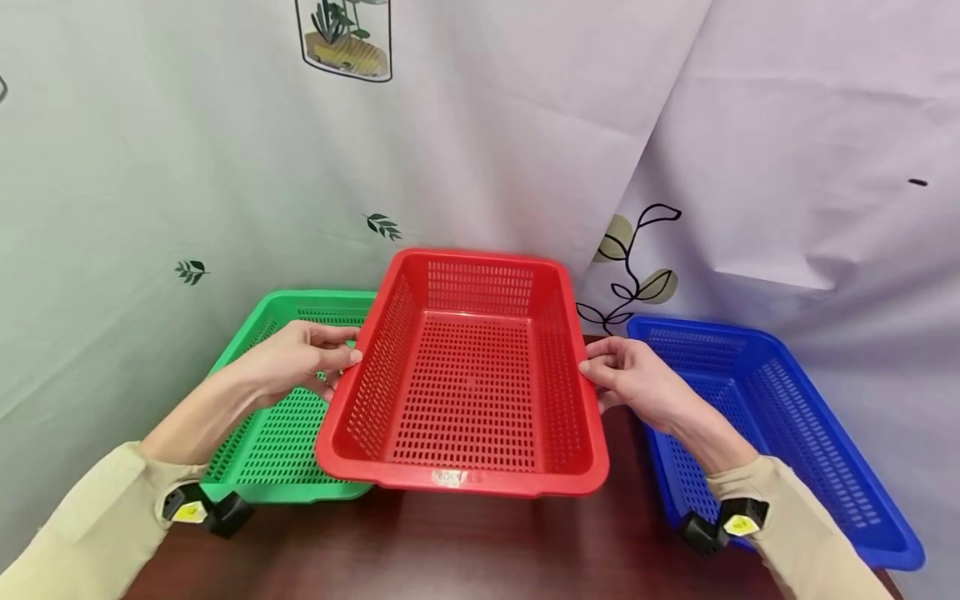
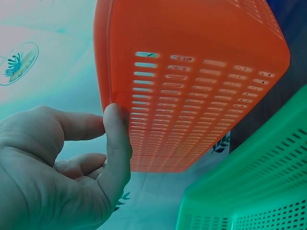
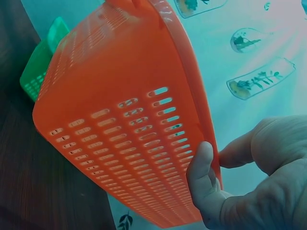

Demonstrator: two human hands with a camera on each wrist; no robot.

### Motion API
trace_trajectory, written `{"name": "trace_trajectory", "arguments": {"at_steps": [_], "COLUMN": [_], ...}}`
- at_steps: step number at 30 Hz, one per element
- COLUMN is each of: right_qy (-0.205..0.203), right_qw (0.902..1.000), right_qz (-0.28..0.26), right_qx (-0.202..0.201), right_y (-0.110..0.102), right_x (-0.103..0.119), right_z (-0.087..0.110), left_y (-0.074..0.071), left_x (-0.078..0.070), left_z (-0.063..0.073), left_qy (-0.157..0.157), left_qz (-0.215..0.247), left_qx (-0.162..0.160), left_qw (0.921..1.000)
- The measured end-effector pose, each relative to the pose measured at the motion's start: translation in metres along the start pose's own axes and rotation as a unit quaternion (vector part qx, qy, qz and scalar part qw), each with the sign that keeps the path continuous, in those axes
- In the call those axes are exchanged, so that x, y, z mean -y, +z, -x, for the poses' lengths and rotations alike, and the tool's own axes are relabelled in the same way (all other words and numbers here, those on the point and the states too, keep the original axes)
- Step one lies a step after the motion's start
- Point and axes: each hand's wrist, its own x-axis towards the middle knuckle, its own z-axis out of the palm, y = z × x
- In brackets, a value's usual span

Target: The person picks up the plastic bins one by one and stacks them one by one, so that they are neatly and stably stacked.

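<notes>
Between both hands a red plastic basket (image 1: 472, 383) with slotted walls and base is held up above the table, its open top facing the head camera. My left hand (image 1: 300, 358) pinches the rim on its left side, thumb on top and fingers beneath. On the opposite side my right hand (image 1: 637, 379) pinches the rim the same way. In the left wrist view the basket's outer wall (image 2: 192, 100) shows, with fingers curled under the lip. The right wrist view shows the other outer wall (image 3: 129, 134). The red basket holds nothing.
A green basket (image 1: 285, 433) sits on the dark brown table (image 1: 465, 542) at the left, partly hidden behind the red one and my left hand. At the right lies a blue basket (image 1: 810, 433), partly covered by my right forearm. A patterned pale curtain (image 1: 487, 125) hangs behind.
</notes>
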Motion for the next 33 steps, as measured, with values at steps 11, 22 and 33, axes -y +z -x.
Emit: {"name": "trace_trajectory", "arguments": {"at_steps": [11, 22, 33], "right_qy": [-0.012, -0.013, -0.018], "right_qw": [0.9993, 0.9986, 0.9977], "right_qz": [-0.031, -0.047, -0.062], "right_qx": [0.016, 0.021, 0.02], "right_y": [0.018, 0.039, 0.059], "right_x": [0.006, 0.01, 0.015], "right_z": [-0.009, -0.024, -0.035], "left_y": [-0.02, -0.043, -0.066], "left_x": [0.006, 0.014, 0.023], "left_z": [0.012, 0.025, 0.036], "left_qy": [0.001, 0.002, 0.01], "left_qz": [0.002, 0.003, -0.01], "left_qx": [-0.002, -0.005, -0.016], "left_qw": [1.0, 1.0, 0.9998]}}
